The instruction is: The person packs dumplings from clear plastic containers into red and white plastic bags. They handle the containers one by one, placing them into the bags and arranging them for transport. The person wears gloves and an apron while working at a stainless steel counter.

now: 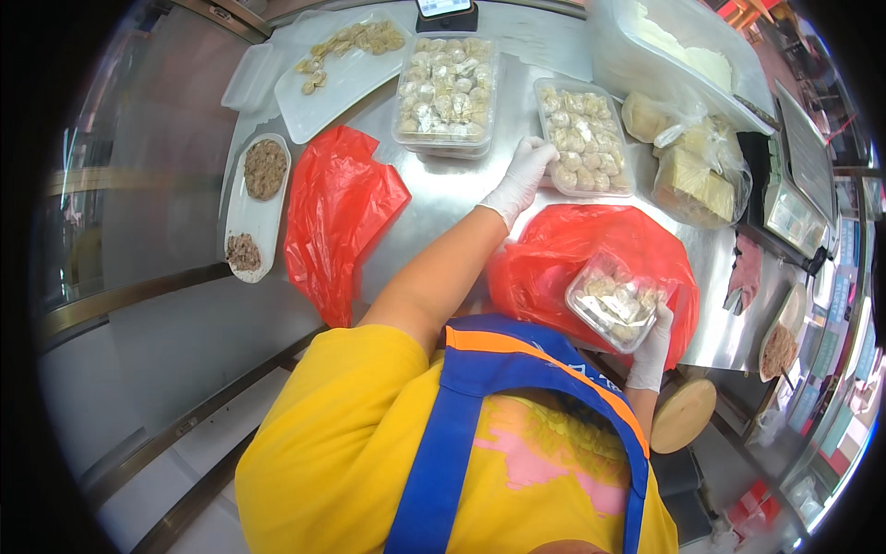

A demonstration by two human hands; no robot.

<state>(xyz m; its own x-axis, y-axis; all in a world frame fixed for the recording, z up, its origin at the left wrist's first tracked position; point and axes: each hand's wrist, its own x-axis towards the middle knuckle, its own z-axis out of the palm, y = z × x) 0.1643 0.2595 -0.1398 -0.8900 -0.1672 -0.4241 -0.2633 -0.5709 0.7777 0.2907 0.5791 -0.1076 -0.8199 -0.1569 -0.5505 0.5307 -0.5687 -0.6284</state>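
My left hand (522, 180), in a white glove, is at the near left corner of an uncovered plastic tray of dumplings (585, 138); its fingers touch the rim, and whether they grip it is unclear. My right hand (654, 346), also gloved, holds a small clear plastic box of dumplings (616, 301) by its right side, tilted over a red plastic bag (595, 228). A larger stack of dumpling trays (446, 90) stands at the back middle. Another red plastic bag (339, 208) lies crumpled to the left.
Left are an oval dish of minced filling (264, 235), a white board with wrappers or dumplings (339, 97) and empty plastic containers (250, 76). Right are a flour bin (682, 62), bagged dough wrappers (699, 183), a scale (796, 215), a pink cloth (746, 270) and another filling dish (782, 339).
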